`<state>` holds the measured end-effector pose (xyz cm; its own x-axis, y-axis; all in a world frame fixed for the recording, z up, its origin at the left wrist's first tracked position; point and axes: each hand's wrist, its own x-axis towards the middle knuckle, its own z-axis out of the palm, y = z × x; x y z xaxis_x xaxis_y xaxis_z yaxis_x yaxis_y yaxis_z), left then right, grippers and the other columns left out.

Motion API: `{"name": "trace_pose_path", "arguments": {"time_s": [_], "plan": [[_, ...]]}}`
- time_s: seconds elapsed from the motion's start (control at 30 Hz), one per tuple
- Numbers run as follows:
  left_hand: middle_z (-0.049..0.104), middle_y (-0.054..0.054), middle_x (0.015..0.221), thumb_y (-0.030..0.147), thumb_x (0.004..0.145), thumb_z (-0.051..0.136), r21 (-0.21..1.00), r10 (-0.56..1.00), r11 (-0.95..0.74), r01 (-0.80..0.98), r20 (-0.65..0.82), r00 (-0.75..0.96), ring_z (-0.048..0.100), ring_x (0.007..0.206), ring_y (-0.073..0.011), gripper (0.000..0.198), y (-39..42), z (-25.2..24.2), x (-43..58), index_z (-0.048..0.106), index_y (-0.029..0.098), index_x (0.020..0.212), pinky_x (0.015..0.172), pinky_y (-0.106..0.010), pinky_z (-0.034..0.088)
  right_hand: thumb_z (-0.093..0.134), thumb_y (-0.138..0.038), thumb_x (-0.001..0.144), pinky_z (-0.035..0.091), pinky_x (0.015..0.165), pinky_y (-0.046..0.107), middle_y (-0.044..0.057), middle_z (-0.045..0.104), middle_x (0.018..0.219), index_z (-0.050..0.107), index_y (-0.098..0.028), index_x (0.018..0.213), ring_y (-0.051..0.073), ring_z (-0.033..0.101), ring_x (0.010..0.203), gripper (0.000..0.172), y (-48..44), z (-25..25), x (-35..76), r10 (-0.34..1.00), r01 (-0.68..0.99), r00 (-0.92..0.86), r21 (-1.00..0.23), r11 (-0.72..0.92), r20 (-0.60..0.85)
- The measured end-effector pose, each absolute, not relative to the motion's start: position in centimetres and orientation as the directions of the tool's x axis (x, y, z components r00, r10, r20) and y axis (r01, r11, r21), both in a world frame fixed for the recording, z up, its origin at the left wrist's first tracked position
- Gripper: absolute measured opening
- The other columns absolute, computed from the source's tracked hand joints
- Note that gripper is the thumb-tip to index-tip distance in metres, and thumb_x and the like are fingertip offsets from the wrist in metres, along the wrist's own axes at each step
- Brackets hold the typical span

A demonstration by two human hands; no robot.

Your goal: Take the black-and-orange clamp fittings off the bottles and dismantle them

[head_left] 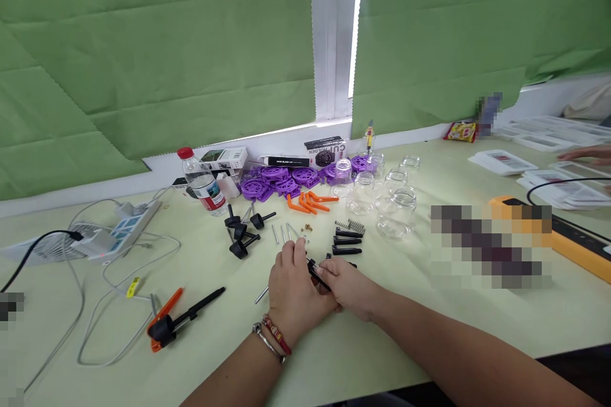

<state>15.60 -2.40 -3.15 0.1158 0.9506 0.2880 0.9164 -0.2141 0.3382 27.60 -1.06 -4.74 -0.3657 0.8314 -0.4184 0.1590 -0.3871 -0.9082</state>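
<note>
— Two hands are meeting at mid-bench: what is each one gripping?

— Left hand (293, 289) and right hand (347, 286) are both closing their fingers on one small black part (316, 270), holding it just above the bench (429, 324).

— What is lying nearby?

— Metal pins (281, 233) and black pegs (346, 241) are lying just beyond; glass jars (391, 200) are standing farther back.

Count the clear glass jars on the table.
6 glass jars, clustered right of the purple parts. Clear glass overlaps, so another may be hidden.
</note>
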Motion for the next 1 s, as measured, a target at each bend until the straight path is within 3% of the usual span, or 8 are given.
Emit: {"name": "trace_pose_path", "arguments": {"time_s": [0.1, 0.17, 0.3, 0.47, 0.57, 0.67, 0.8, 1.0], "plan": [[0.048, -0.015, 0.123, 0.039, 0.057, 0.061, 0.341, 0.959, -0.180, 0.923, 0.272, 0.086, 0.048, 0.110, -0.0302, 0.082, -2.1, -3.2, 15.4, 0.035, 0.012, 0.130, 0.088, -0.038, 0.041, 0.034, -0.036, 0.092, 0.033, 0.040, 0.020, -0.005, 0.043, 0.054, 0.047, -0.019, 0.073, 0.007, 0.036, 0.039, 0.029, -1.0, -4.8, 27.8, 0.837, 0.240, -0.393, -0.921, -0.307, -0.381], [0.048, -0.015, 0.123, 0.044, 0.057, 0.061, 0.337, 0.962, -0.154, 0.929, 0.265, 0.063, 0.048, 0.111, -0.0305, 0.084, -1.6, -3.2, 15.1, 0.034, 0.013, 0.130, 0.089, -0.039, 0.041, 0.033, -0.037, 0.092, 0.033, 0.043, 0.021, -0.004, 0.044, 0.053, 0.045, -0.019, 0.069, 0.008, 0.039, 0.042, 0.031, -1.0, -4.6, 28.4, 0.875, 0.358, -0.379, -0.920, -0.160, -0.300], [0.048, -0.015, 0.122, 0.058, 0.057, 0.060, 0.301, 0.969, -0.096, 0.949, 0.247, 0.020, 0.047, 0.111, -0.0318, 0.090, -0.2, -3.2, 14.3, 0.034, 0.012, 0.130, 0.091, -0.039, 0.039, 0.035, -0.031, 0.091, 0.032, 0.052, 0.022, 0.000, 0.051, 0.062, 0.045, -0.017, 0.064, 0.010, 0.044, 0.055, 0.032, -1.0, -4.1, 30.3, 0.934, 0.598, -0.342, -0.791, 0.131, -0.103], [0.047, -0.015, 0.125, 0.060, 0.051, 0.064, 0.282, 0.986, -0.040, 0.959, 0.168, -0.008, 0.046, 0.115, -0.0329, 0.097, 1.0, -3.2, 14.0, 0.032, 0.015, 0.131, 0.092, -0.038, 0.037, 0.032, -0.028, 0.092, 0.032, 0.054, 0.023, 0.004, 0.058, 0.069, 0.055, -0.016, 0.076, 0.013, 0.049, 0.058, 0.031, -0.5, -3.2, 31.3, 0.929, 0.728, -0.349, -0.660, 0.186, -0.122], [0.047, -0.016, 0.124, 0.062, 0.053, 0.062, 0.295, 0.986, -0.039, 0.955, 0.166, -0.011, 0.047, 0.113, -0.0333, 0.096, 1.2, -3.3, 14.1, 0.032, 0.014, 0.131, 0.090, -0.039, 0.038, 0.032, -0.027, 0.092, 0.037, 0.062, 0.025, 0.009, 0.065, 0.082, 0.061, -0.016, 0.100, 0.018, 0.058, 0.073, 0.032, 0.4, -2.8, 30.4, 0.918, 0.758, -0.382, -0.605, 0.243, -0.110], [0.049, -0.016, 0.121, 0.060, 0.056, 0.062, 0.295, 0.984, -0.029, 0.955, 0.176, -0.024, 0.050, 0.109, -0.0327, 0.092, 1.2, -3.4, 14.2, 0.033, 0.014, 0.130, 0.087, -0.039, 0.039, 0.035, -0.024, 0.091, 0.040, 0.072, 0.026, 0.011, 0.068, 0.099, 0.053, -0.020, 0.125, 0.021, 0.061, 0.091, 0.039, 1.6, -2.6, 29.2, 0.920, 0.793, -0.380, -0.547, 0.269, -0.099], [0.049, -0.016, 0.120, 0.053, 0.057, 0.063, 0.287, 0.982, -0.020, 0.958, 0.186, -0.035, 0.050, 0.108, -0.0318, 0.086, 1.2, -3.5, 14.3, 0.034, 0.014, 0.128, 0.086, -0.038, 0.039, 0.036, -0.015, 0.086, 0.042, 0.074, 0.026, 0.008, 0.068, 0.105, 0.060, -0.023, 0.120, 0.021, 0.062, 0.096, 0.042, 2.3, -2.5, 28.2, 0.879, 0.791, -0.468, -0.489, 0.368, -0.096], [0.052, -0.014, 0.115, 0.048, 0.058, 0.062, 0.269, 0.982, -0.028, 0.963, 0.186, -0.024, 0.053, 0.100, -0.0309, 0.078, 1.5, -3.3, 14.3, 0.037, 0.016, 0.124, 0.080, -0.039, 0.041, 0.035, -0.013, 0.085, 0.040, 0.069, 0.026, 0.007, 0.071, 0.098, 0.058, -0.025, 0.121, 0.020, 0.064, 0.087, 0.044, 1.8, -2.1, 28.0, 0.885, 0.821, -0.461, -0.413, 0.395, -0.070]]}}
